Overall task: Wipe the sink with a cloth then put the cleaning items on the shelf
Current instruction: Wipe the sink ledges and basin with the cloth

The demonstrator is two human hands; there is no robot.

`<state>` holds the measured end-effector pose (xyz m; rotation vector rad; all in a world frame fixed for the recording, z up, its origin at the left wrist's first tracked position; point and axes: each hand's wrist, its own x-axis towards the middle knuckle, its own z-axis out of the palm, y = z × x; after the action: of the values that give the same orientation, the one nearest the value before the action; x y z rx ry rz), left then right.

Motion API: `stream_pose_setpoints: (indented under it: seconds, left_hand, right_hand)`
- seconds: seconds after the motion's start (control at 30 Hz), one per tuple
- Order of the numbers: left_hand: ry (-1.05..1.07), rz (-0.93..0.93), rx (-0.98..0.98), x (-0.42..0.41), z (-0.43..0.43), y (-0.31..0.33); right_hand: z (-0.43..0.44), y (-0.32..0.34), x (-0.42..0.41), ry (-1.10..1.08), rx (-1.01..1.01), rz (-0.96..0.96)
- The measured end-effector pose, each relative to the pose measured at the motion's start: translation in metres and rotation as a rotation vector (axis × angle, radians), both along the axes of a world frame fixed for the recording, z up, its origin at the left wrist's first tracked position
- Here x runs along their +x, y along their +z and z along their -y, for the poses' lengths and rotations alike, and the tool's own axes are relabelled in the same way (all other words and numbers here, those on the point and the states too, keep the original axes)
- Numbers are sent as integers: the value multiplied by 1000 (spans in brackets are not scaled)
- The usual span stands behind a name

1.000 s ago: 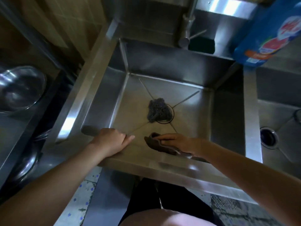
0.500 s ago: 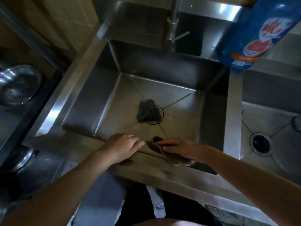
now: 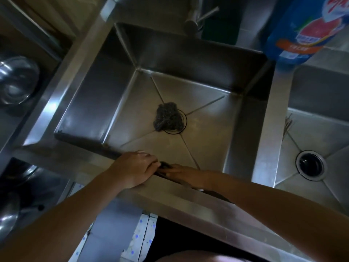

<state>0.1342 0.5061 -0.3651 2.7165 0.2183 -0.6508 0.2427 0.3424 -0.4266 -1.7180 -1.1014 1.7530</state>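
Observation:
The steel sink (image 3: 85, 87) fills the middle of the view, and a grey steel scourer (image 3: 167, 117) lies over its drain. My right hand (image 3: 184, 175) presses a dark brown cloth (image 3: 164, 167) against the inside of the sink's near wall, just below the front rim. Most of the cloth is hidden by my hands and the rim. My left hand (image 3: 134, 168) rests on the front rim, its fingertips touching the cloth and my right fingers. A blue detergent bottle (image 3: 300, 29) stands on the ledge at the back right.
A second basin (image 3: 321, 114) with an open drain (image 3: 310, 165) lies to the right. The tap (image 3: 196, 17) rises behind the sink, with a dark green sponge (image 3: 219, 37) beside it. Metal bowls (image 3: 16, 80) sit on a lower rack at left.
My right hand slid the cloth left along the near wall and lower behind the rim. My left hand moved right along the rim until both hands met. The camera leaned in over the sink.

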Motion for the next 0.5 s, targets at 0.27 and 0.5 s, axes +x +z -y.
stream_pose_setpoints:
  seconds: [0.27,0.5]
  left_hand:
    - [-11,-56,-1,-1,-3,-6]
    - [-1,-27,-7,-2,-4,-9]
  right_hand:
    - [-21,-90,-15,200,-35,167]
    - [-18,-108,-10,280,-152,239]
